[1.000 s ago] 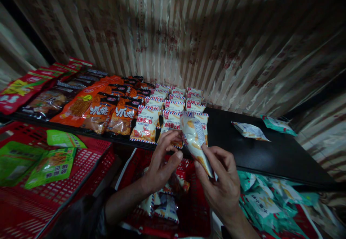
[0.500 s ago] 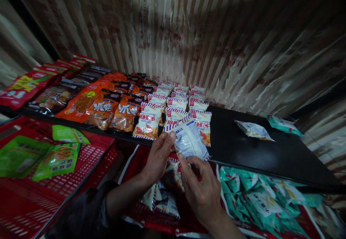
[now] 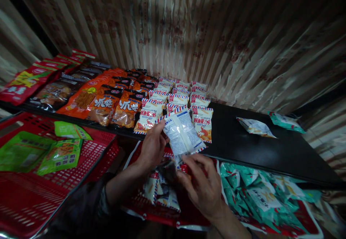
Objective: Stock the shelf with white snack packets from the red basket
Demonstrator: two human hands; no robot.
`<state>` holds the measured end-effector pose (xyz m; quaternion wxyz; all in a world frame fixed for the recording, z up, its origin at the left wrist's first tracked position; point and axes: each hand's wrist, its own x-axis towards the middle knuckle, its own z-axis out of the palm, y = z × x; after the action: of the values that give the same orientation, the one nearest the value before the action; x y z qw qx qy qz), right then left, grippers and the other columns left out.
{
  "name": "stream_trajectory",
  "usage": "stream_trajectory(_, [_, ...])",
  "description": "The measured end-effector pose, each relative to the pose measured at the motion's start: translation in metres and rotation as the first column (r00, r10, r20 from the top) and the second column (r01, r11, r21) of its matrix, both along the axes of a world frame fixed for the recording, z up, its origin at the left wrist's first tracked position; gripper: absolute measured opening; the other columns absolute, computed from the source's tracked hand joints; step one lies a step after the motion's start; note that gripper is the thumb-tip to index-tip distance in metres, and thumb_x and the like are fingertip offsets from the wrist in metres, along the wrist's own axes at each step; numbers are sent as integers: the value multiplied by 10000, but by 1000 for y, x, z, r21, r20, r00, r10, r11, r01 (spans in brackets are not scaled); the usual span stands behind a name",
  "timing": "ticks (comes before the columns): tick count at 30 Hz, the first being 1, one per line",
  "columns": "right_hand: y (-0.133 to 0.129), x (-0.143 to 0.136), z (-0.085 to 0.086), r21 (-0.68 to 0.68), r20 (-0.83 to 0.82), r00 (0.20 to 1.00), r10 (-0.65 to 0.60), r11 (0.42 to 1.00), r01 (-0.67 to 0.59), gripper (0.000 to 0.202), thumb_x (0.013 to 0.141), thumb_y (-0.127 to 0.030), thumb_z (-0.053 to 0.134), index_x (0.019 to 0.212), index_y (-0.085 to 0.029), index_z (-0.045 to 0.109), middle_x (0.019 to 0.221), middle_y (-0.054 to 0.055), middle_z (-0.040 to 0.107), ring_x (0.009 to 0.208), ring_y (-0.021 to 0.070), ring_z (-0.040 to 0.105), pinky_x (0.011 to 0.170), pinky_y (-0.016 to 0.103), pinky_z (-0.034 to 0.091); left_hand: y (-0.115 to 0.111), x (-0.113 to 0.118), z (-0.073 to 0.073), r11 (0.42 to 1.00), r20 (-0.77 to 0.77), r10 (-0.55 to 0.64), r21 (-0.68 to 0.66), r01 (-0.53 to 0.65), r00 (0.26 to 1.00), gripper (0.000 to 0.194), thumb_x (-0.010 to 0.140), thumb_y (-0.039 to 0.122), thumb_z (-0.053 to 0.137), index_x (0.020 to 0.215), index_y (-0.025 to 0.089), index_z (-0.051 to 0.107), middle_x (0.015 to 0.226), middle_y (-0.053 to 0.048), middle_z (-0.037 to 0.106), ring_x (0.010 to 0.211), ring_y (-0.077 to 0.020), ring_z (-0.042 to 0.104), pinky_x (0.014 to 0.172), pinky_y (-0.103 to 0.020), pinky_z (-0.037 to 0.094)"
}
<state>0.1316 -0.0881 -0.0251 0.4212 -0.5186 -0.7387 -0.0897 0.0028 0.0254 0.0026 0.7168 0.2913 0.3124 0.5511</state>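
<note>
The left hand (image 3: 154, 145) pinches a snack bag (image 3: 182, 132) near its upper left edge, and the right hand (image 3: 202, 181) pinches its lower corner. It hangs (printed back facing up) at the front of the black shelf (image 3: 243, 156), before matching packets (image 3: 203, 123) and above a red basket (image 3: 189, 219).

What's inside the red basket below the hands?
White striped-edge packets lie in the basket. The left hand, right hand and held packet hide part of its interior; anything there can't be seen.
</note>
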Motion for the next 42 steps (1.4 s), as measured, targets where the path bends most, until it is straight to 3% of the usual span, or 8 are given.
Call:
stream_trajectory(3, [6,14,4,-47,-298,932,-205,979,200,324,864,-281,654,1183,-236,616,1038,74,587,942,200,591,802,358,533,5,-4,6,999,20,10,-45,-9,1000,237,781,398,649,800,164,622,880,-53,720,980,-244,649,823,-324,505])
stream_trajectory(5, [12,21,5,-207,-537,791,-293,955,213,374,854,-365,654,1197,-228,598,1067,77,595,978,206,595,839,379,525,6,-5,9,998,33,9,-68,-7,999,217,779,375,651,808,161,631,911,-64,728,999,-249,647,831,-324,504])
stream_trajectory(9, [22,23,4,-418,-832,440,-337,903,-99,491,774,-481,713,1174,-213,620,1058,66,676,888,188,637,800,348,538,4,-1,6,997,47,0,-81,4,999,193,778,357,652,784,167,620,853,-44,720,941,-218,660,815,-300,505])
stream_trajectory(13, [23,16,1,-423,-901,236,-363,853,-305,437,743,-473,754,1091,-218,686,947,27,728,747,149,635,697,283,521,1,3,0,998,71,-27,-49,31,997,205,770,354,664,740,170,578,857,-38,712,948,-210,657,818,-292,502])
stream_trajectory(18, [20,18,-4,-414,-908,211,-362,851,-323,404,772,-462,742,1116,-253,697,975,14,746,757,127,622,696,245,499,1,1,0,997,63,-16,-69,20,998,223,722,349,709,754,165,586,861,-34,711,1010,-230,640,875,-324,488])
stream_trajectory(27, [21,16,-3,-423,-904,214,-370,848,-320,463,761,-471,737,1146,-218,691,1070,55,743,923,199,677,808,323,534,5,-2,0,999,5,39,-20,-39,999,302,656,387,782,782,160,627,860,-41,714,914,-220,645,866,-349,471])
stream_trajectory(34, [22,14,0,-412,-910,171,-377,863,-292,394,707,-447,790,1016,-206,747,899,41,764,715,154,653,667,285,542,4,-3,5,993,-112,115,-16,-117,987,280,640,385,781,575,199,582,569,15,586,652,-163,563,641,-271,442])
stream_trajectory(42, [23,25,0,-463,-884,214,-416,840,-283,430,667,-438,814,1038,-230,754,891,22,758,537,96,534,498,234,463,13,-9,6,1000,-137,11,15,-9,991,169,668,342,748,689,191,674,699,-22,659,650,-159,581,595,-255,436])
